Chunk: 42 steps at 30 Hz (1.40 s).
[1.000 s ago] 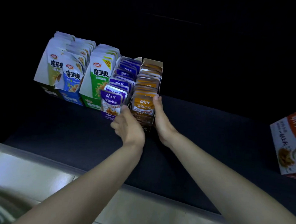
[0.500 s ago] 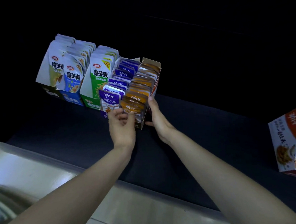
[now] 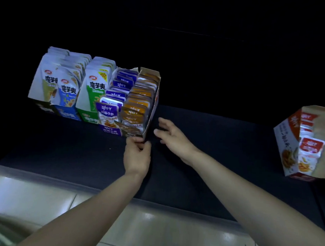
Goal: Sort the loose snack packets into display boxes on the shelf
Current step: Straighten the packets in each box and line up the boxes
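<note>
- The orange packet box (image 3: 140, 102) stands toward the left end of the shelf (image 3: 212, 164), last on the right in a row of display boxes. Its packets are packed upright from front to back, so I judge it full.
- The left hand (image 3: 137, 155) pinches the box's front right corner, its grip narrow on the cardboard. The right hand (image 3: 173, 136) hovers just beside the box's right wall, its grip wide, fingers spread, holding nothing.
- The purple packet box (image 3: 111, 108) touches it on the left, then come the green box (image 3: 95, 88) and the blue box (image 3: 68, 96), all looking well stocked.
- This row seems nearly finished, and what is left looks like squaring the orange packet box into line.
- The red packet box (image 3: 301, 142) stands well apart near the shelf's right end and may need joining up.
- No loose packet shows in either hand.
- The shelf is dark blue. Below its front edge lie pale, glossy floor tiles (image 3: 151, 232).
- The room behind the shelf is too dark to make out.
</note>
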### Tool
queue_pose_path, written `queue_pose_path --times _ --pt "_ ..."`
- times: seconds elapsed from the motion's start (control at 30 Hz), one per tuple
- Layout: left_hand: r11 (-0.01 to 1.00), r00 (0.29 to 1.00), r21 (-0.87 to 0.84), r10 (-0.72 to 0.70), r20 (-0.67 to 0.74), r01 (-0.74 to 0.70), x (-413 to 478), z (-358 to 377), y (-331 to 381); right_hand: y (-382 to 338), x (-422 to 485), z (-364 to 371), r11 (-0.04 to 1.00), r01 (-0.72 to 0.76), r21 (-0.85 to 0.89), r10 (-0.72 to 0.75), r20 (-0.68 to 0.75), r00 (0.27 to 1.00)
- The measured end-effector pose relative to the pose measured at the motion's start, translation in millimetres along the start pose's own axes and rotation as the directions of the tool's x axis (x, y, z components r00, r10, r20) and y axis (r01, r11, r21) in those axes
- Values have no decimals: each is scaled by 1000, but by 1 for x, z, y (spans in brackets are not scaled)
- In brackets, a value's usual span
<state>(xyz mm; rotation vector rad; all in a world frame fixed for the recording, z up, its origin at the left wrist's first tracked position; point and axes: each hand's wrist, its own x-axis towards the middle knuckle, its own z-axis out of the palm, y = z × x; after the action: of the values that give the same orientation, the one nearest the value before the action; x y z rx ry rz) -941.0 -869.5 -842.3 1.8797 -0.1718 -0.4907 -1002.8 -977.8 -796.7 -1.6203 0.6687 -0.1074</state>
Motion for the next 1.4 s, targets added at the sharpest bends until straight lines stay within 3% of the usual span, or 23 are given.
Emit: queue_pose_path --times 0.13,0.23,0.3,0.37,0.43,0.5,0.53,0.6,0.73,0.83,0.97,1.07,1.2,1.4 --pt "995 985 90 15 171 -31 -20 22 3 14 -39 -43 993 70 -95 -71 -7 997" --pt "983 934 119 90 345 -138 -35 49 17 18 -78 -89 982 137 -128 -152 -114 982" --pt "967 869 114 148 472 -227 -51 80 31 23 -106 -129 975 164 -152 -201 -271 941" --pt "940 785 109 201 586 -323 -69 116 46 32 -134 -168 971 186 -147 -234 -461 856" --pt "907 685 89 244 686 -413 -89 155 56 46 -159 -206 962 199 -189 -274 -638 720" --pt "879 586 64 259 768 -472 -109 191 62 64 -179 -239 957 121 -264 -283 -760 586" --pt "876 547 38 266 794 -481 -119 207 65 74 -186 -253 958 70 -279 -270 -788 554" --pt "884 498 -4 267 825 -467 -137 235 70 94 -191 -274 971 -39 -237 -172 -799 576" --pt "931 465 14 169 869 -364 -156 272 66 119 -180 -290 972 -234 -20 146 -728 670" --pt "955 477 -7 155 865 -298 -156 278 59 125 -171 -286 967 -233 -105 89 -717 692" --pt "945 632 26 197 749 -325 -135 261 58 125 -156 -265 964 -195 -182 18 -685 728" --pt "935 691 34 237 683 -354 -119 235 56 116 -145 -244 971 -149 -185 -9 -654 757" --pt "875 725 145 277 630 -461 -100 183 48 105 -134 -203 978 -76 -196 -45 -552 833" --pt "793 705 213 341 622 -571 -72 93 28 90 -125 -133 979 -4 -202 -76 -382 921"
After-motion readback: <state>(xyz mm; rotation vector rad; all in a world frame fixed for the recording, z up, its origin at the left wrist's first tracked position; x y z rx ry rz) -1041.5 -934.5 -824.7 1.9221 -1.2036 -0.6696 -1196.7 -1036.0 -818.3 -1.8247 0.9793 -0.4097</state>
